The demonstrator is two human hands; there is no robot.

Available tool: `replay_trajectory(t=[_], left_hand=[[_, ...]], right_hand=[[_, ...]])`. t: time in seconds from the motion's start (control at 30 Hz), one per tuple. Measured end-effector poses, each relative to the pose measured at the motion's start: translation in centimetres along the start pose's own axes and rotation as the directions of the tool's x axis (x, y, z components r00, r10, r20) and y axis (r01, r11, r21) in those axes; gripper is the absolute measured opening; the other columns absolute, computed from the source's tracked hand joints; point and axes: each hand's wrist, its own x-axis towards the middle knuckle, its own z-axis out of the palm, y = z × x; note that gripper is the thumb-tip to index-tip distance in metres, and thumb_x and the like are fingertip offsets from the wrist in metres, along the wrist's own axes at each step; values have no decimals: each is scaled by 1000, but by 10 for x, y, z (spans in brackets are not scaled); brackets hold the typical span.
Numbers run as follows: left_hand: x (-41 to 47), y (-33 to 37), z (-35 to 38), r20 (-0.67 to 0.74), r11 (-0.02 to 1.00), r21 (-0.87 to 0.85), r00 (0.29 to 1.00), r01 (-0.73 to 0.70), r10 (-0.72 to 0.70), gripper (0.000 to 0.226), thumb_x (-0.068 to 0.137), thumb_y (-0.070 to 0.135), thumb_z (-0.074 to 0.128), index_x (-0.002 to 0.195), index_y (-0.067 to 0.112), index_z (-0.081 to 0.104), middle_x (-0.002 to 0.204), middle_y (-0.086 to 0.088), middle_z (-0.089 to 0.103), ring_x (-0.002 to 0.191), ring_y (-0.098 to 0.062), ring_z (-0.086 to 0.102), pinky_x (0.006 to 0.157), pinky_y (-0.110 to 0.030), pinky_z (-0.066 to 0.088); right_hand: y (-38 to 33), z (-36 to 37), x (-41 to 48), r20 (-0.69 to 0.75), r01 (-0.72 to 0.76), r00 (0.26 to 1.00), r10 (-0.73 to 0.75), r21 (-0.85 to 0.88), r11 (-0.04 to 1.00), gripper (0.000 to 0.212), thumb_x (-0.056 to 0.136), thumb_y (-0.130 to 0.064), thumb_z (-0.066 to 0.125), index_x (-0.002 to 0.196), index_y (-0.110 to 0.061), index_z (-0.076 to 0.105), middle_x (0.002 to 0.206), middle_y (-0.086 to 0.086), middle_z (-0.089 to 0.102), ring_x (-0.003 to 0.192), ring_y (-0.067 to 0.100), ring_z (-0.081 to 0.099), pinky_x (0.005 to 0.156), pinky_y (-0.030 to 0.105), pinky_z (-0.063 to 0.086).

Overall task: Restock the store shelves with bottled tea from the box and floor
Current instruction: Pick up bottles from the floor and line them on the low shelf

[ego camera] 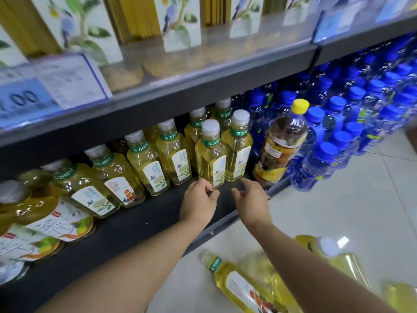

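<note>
Several yellow tea bottles with grey caps and green neck bands stand on the black lower shelf. Two stand furthest forward: one tea bottle and a second tea bottle to its right. My left hand is at the base of the front bottle, fingertips touching it, fingers loosely curled. My right hand hovers just right of it with relaxed fingers, holding nothing. More tea bottles lie on the floor: one below my arms, another partly hidden behind my right forearm.
A brown drink bottle with a yellow cap stands right of the tea. Beyond it are many blue-capped bottles. The upper shelf carries price tags and boxed goods. Flat packets lie at the shelf's left end. Pale floor tiles stretch right.
</note>
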Motion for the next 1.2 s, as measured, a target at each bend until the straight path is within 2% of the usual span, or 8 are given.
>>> replay_trajectory(t=[0.13,0.3,0.47,0.63,0.83,0.93,1.03,1.2], left_hand=[[-48,40,-38,227,985,136,971,-107,74,12,91,30,68,97,21,64,102,3,65,92,-17,63,82,-38,56],[-108,80,-66,516,908,300,850,-293,104,11,87,29,67,95,22,66,101,2,68,93,-18,65,87,-40,56],[-148,86,-48,569,820,438,820,-368,65,8,88,33,61,93,27,58,106,1,63,97,-23,61,81,-36,54],[-171,45,-3,443,876,467,889,-120,-114,26,92,35,62,109,16,63,115,-9,66,108,-30,62,89,-39,54],[-159,-16,32,321,898,411,896,159,-306,34,95,40,56,112,11,63,117,-11,67,108,-32,63,87,-39,54],[-141,-42,49,272,879,334,859,339,-434,45,97,39,55,125,4,55,127,-16,62,115,-35,61,80,-35,49],[-125,-63,68,202,809,187,785,557,-586,61,95,41,63,135,1,44,135,-20,58,119,-39,59,80,-38,45],[-105,-87,92,218,759,-11,743,651,-633,60,92,43,65,133,2,50,133,-19,61,115,-39,61,91,-39,51]], right_hand=[[-9,-45,-52,78,61,996,-52,-115,992,32,96,-25,58,124,-10,62,125,9,60,113,25,57,92,29,42],[-13,-104,-110,39,116,993,-110,-198,973,24,94,-20,55,112,-9,67,114,14,65,105,33,60,86,36,45],[10,-148,-149,65,115,993,-97,-429,896,39,94,-34,58,132,-24,57,132,5,56,119,29,53,96,40,44],[46,-164,-152,83,88,995,-52,-533,842,55,94,-36,58,145,-26,42,150,10,38,134,33,39,106,43,36],[72,-154,-127,146,94,989,-23,-503,859,49,95,-32,57,142,-20,48,136,9,47,125,32,41,100,42,43],[87,-148,-111,108,94,993,-37,-588,804,50,93,-42,59,139,-24,51,131,8,49,121,33,41,95,42,44],[106,-141,-97,73,-21,994,76,-573,819,50,86,-55,59,125,-24,56,119,8,53,109,32,50,84,40,47],[126,-128,-80,83,-68,990,112,-413,908,44,80,-55,66,95,-21,44,91,6,53,78,26,48,65,31,35]])
